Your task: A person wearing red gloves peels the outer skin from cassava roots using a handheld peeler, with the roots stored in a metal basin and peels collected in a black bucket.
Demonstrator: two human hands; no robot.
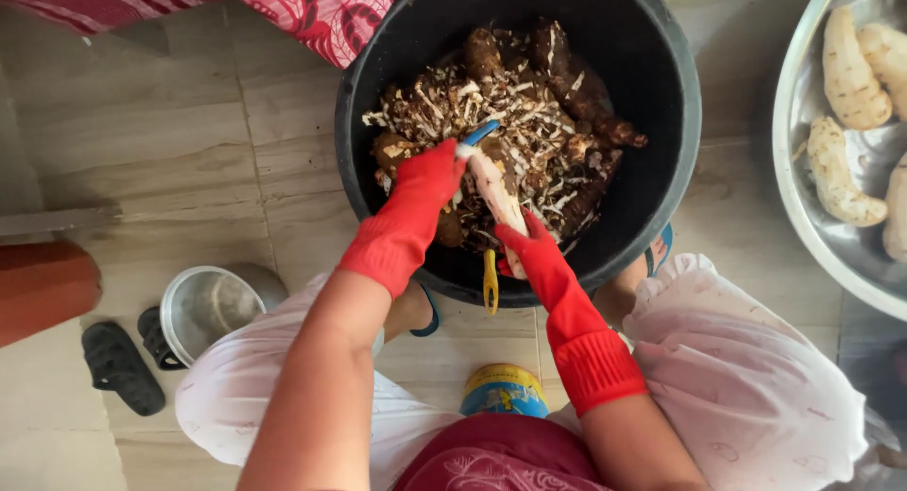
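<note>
Both my hands wear red rubber gloves over a black plastic tub (680, 85) filled with brown unpeeled roots and white-brown peelings. My left hand (427, 181) grips a blue-handled peeler (479, 134) against the top end of a partly peeled pale root (496, 190). My right hand (531, 250) holds the lower end of that root, tilted over the tub. A yellow-handled tool (490, 281) hangs at the tub's near rim below my right hand.
A large steel bowl (803, 151) at right holds several peeled white roots. A small steel pot (203, 307) and a dark sandal (118, 366) lie at left on the tiled floor. A round tin (503, 389) stands between my knees.
</note>
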